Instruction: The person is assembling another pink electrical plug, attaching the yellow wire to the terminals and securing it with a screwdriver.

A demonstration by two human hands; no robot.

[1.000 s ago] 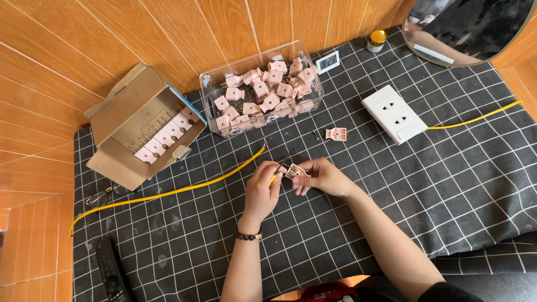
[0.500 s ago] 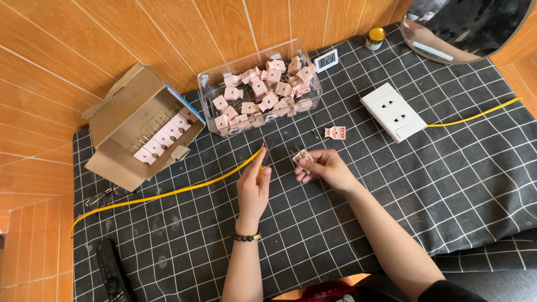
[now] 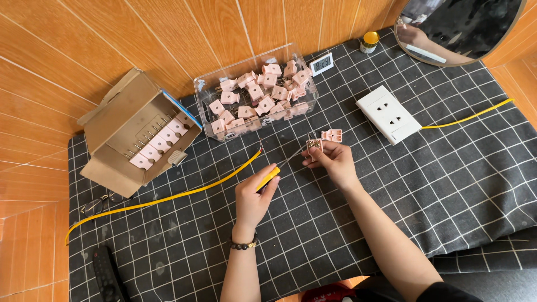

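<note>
Since half a second ago the left hand (image 3: 253,196) has dropped back from the plug (image 3: 314,145), fingers now curled round a yellow screwdriver (image 3: 268,178) whose tip points at it. The right hand (image 3: 334,160) pinches the plug above the cloth (image 3: 447,184), mid-table. The tip could slip off the small screw if the plug tilts. One loose plug (image 3: 331,135), one socket plate (image 3: 389,113), one clear tub (image 3: 256,92), one box (image 3: 137,134).

plugs (image 3: 263,100) in bin (image 3: 212,84), box (image 3: 134,131) leftward
</note>
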